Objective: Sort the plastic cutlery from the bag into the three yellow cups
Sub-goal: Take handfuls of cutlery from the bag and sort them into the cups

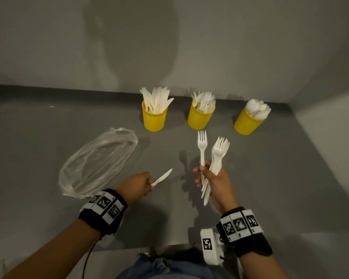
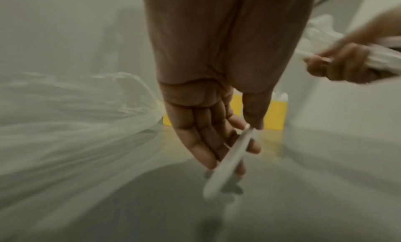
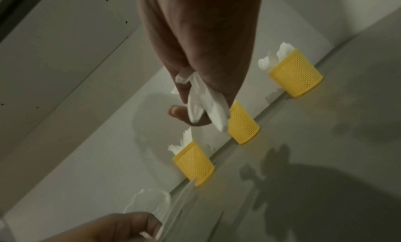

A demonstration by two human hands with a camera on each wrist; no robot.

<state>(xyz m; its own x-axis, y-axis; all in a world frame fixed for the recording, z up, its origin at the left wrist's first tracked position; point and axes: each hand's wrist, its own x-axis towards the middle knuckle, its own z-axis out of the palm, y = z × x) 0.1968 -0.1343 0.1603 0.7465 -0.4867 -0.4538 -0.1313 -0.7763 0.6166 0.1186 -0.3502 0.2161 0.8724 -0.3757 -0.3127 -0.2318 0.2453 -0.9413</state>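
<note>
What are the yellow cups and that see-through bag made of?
The yellow cups look like matte plastic mesh, with tiny holes all over their walls. The bag seems to be thin, glossy clear plastic film: it is crinkled and the grey surface shows through.

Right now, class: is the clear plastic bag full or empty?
Empty: the clear plastic bag lies flat on the grey table, nothing visible inside.
</note>
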